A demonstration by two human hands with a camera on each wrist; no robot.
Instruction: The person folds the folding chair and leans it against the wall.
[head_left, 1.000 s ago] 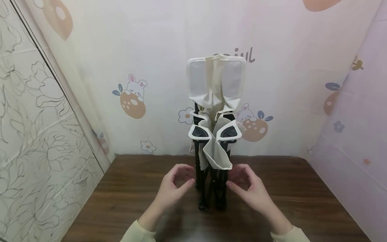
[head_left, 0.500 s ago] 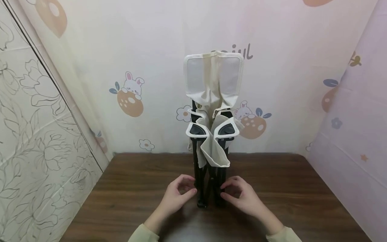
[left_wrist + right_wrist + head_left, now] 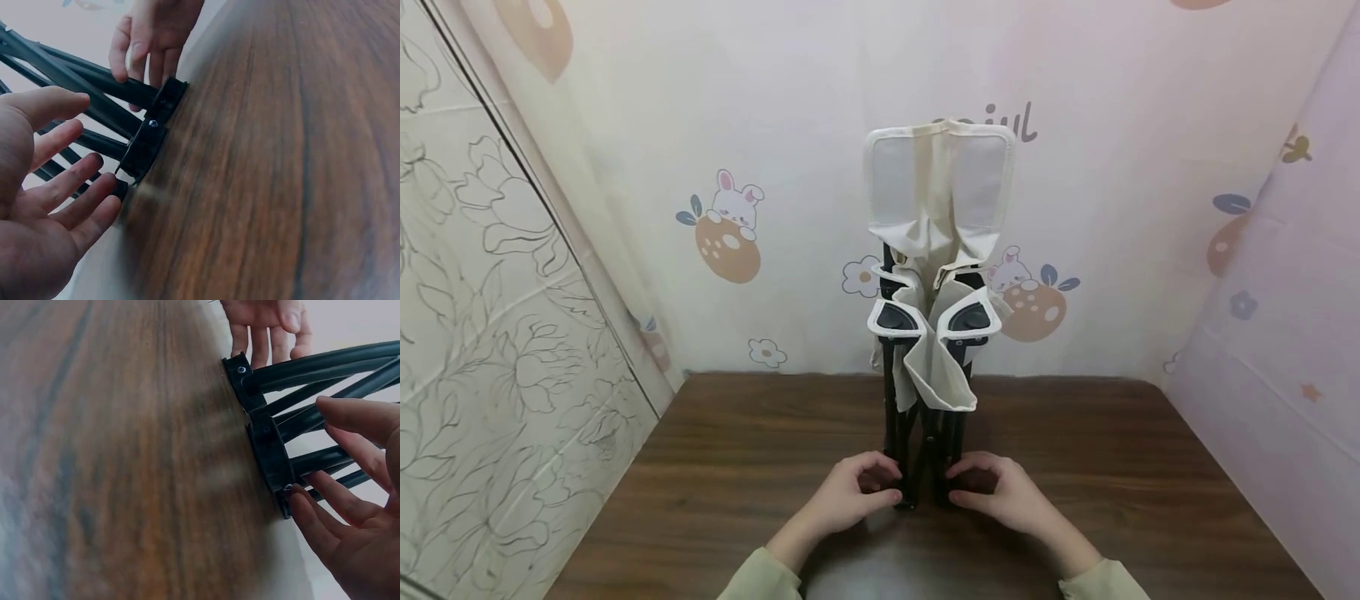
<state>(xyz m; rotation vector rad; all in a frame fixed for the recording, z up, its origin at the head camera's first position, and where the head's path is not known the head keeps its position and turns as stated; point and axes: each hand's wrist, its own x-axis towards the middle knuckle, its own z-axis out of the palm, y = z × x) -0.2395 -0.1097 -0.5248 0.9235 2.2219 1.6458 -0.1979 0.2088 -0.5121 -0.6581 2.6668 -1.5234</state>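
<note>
A folded camp chair stands upright on the wooden table, its cream fabric (image 3: 891,179) bunched between black tubular legs (image 3: 891,408). Low on its left side is my left hand (image 3: 850,498), thumb and fingers loosely spread beside a leg. My right hand (image 3: 1006,493) mirrors it on the other side, fingertips right at the lower leg. Black plastic feet (image 3: 145,150) cap the tubes and rest on the tabletop in the left wrist view. From the right wrist, my fingers lie along the near foot (image 3: 272,459), with a gap between thumb and tubes.
The brown wood-grain table (image 3: 722,467) extends on both sides of the chair. Behind it hangs a pale curtain (image 3: 797,200) printed with rabbits and fruit. A floral-patterned panel (image 3: 512,350) borders the left, and another light cloth (image 3: 1285,383) the right.
Both hands have slid down along the chair's legs to near the feet, drawing inward. The chair remains standing folded; the head view has shifted slightly.
</note>
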